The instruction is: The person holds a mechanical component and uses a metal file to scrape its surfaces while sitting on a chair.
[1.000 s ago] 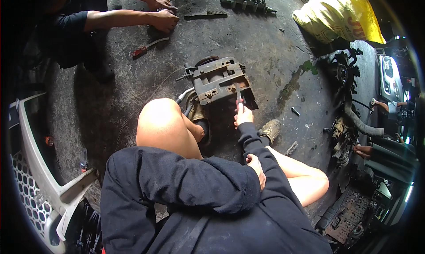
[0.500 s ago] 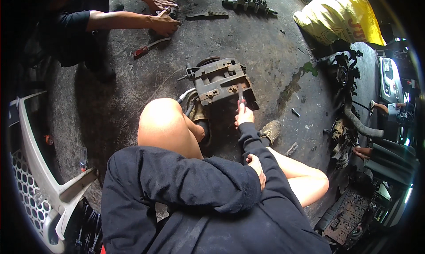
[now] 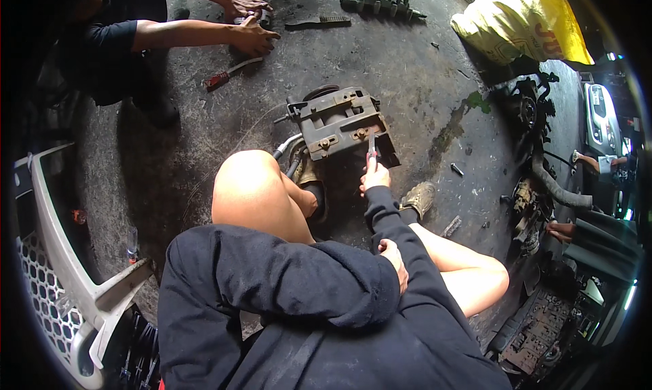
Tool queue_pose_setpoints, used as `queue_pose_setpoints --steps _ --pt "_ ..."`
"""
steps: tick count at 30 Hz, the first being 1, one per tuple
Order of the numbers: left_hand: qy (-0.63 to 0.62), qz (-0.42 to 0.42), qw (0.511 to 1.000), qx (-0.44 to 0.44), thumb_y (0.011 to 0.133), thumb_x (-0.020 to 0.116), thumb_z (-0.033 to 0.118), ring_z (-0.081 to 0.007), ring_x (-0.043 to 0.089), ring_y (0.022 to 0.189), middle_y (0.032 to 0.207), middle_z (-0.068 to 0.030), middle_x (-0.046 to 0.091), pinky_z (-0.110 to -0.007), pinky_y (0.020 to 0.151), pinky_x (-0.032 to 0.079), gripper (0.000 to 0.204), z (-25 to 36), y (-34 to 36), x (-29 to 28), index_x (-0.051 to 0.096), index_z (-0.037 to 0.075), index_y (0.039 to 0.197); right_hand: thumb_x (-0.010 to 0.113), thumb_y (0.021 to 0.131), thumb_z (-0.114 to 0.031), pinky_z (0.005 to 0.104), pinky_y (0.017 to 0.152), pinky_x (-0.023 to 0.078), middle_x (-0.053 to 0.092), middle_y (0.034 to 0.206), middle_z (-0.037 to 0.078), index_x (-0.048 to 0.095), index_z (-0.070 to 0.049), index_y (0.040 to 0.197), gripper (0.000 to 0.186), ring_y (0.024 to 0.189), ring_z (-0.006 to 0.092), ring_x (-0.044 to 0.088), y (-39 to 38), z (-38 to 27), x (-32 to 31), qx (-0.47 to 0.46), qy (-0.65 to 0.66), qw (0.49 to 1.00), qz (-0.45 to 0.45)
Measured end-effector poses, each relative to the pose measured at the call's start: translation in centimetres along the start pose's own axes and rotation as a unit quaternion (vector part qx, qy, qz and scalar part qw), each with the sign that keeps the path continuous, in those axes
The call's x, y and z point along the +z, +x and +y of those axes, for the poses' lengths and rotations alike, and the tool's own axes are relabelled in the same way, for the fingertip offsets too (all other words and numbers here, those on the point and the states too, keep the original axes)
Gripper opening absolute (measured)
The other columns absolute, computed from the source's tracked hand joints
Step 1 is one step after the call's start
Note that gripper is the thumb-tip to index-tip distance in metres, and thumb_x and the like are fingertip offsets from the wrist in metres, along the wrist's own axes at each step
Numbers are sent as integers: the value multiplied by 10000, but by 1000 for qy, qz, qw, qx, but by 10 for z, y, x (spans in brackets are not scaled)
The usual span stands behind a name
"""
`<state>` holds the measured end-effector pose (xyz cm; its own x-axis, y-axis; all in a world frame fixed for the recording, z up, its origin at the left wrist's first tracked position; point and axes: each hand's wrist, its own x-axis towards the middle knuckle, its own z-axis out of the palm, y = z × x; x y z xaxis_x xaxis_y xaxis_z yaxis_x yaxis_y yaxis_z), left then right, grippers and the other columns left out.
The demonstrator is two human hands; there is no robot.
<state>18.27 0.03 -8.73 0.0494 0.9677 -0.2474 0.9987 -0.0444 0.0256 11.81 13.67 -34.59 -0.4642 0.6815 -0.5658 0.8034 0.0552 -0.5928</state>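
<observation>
My right hand (image 3: 375, 179) is closed round a red-handled tool (image 3: 371, 160) with a narrow, flat-looking blade. Its tip rests on or just over the front right part of a rusty metal bracket assembly (image 3: 336, 132), near a bolt. The assembly lies on the floor between my feet, with a dark round pulley (image 3: 320, 92) at its far side and hoses (image 3: 291, 145) at its near left. My left hand (image 3: 394, 263) is wrapped round my right forearm at the sleeve.
Across the floor, a co-worker's hands (image 3: 252, 35) hold a small metal part. Around lie a red-handled tool with a bent shaft (image 3: 219, 81), a brush (image 3: 318, 22), a dark engine part (image 3: 384, 4) and a bolt (image 3: 456, 169). A yellow-white sack (image 3: 519, 26) stands far right; a white bumper (image 3: 61, 234) lies left.
The tool's blade has shifted slightly on the bracket assembly, its tip now a little to the right. My left hand keeps its place on my forearm.
</observation>
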Motion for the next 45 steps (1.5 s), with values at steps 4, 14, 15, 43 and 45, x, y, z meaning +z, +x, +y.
queue_pose_setpoints --steps 4,14,15,43,45 --pt "-125 26 990 60 868 443 264 -343 601 864 898 -187 638 -582 850 420 372 -15 -4 -10 600 -46 999 477 959 -497 345 364 428 527 517 68 584 -32 840 492 377 172 518 34 13 -17 -79 -22 992 92" --pt "-203 -4 978 42 881 429 272 -345 592 895 924 -199 638 -582 871 399 370 -18 -9 0 587 -26 1034 407 987 -388 538 712 489 622 866 210 300 -363 1468 494 779 437 618 -51 -42 -40 -204 -376 903 33" --pt "-199 0 979 51 882 427 273 -345 591 898 927 -200 638 -582 873 397 370 -15 -6 -2 585 -24 1037 428 982 -383 536 703 491 630 833 193 377 -386 1427 448 771 436 619 -31 -33 -49 -212 -348 909 87" --pt "-149 1 988 31 864 453 251 -316 600 858 913 -195 643 -514 850 412 357 -31 -18 -11 586 -40 1021 518 925 -384 539 739 501 658 854 262 473 -356 1371 449 802 470 629 -48 -41 -17 -171 -240 951 92" --pt "-167 -10 984 57 864 454 251 -319 601 859 913 -198 642 -516 854 412 359 -32 -14 -21 588 -43 1019 516 925 -391 542 741 501 661 855 257 475 -360 1368 446 800 469 630 -24 -29 -19 -177 -231 946 140"
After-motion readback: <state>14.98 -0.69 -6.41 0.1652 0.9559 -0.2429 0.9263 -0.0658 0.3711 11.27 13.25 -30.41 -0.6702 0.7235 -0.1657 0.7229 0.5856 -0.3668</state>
